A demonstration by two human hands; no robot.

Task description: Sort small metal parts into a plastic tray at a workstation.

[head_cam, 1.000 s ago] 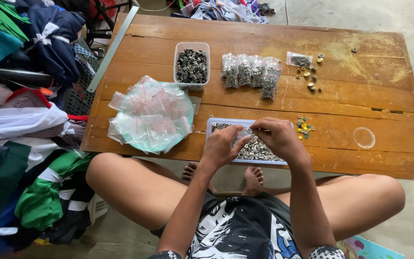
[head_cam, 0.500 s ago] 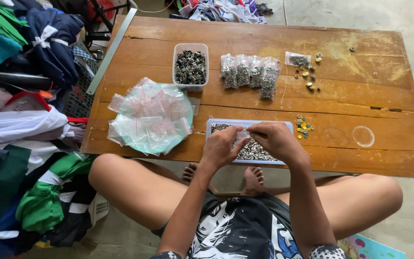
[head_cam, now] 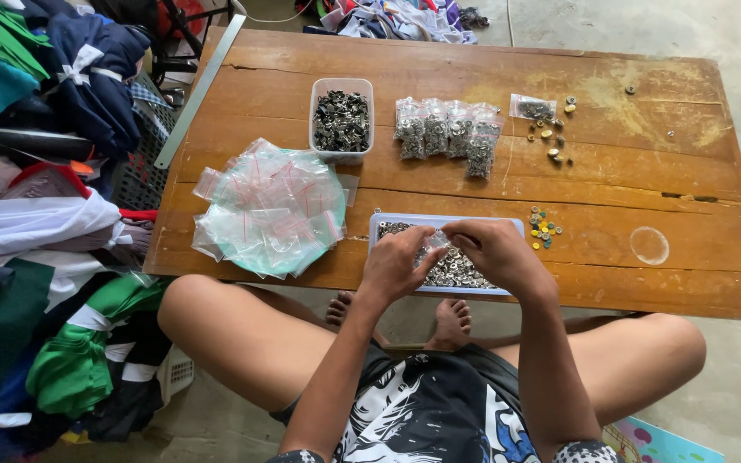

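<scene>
My left hand (head_cam: 394,264) and my right hand (head_cam: 492,250) meet over a shallow clear tray (head_cam: 515,225) of small silver metal fasteners at the near edge of the wooden table (head_cam: 490,77). Between the fingers of both hands I pinch a small clear plastic bag (head_cam: 436,241), held just above the tray. A heap of empty clear zip bags (head_cam: 268,210) lies left of the tray. Further back stand a clear tub (head_cam: 342,120) of dark metal pieces and a row of filled small bags (head_cam: 446,130).
Loose coloured buttons (head_cam: 544,228) lie right of the tray, more loose pieces and a small bag (head_cam: 547,129) further back. A clear round lid (head_cam: 649,244) rests at the right. A metal ruler (head_cam: 199,90) lies along the left edge. Folded clothes (head_cam: 36,171) pile on the floor left.
Both hands stay over the tray with only small finger movement on the little bag. Nothing else on the table has moved.
</scene>
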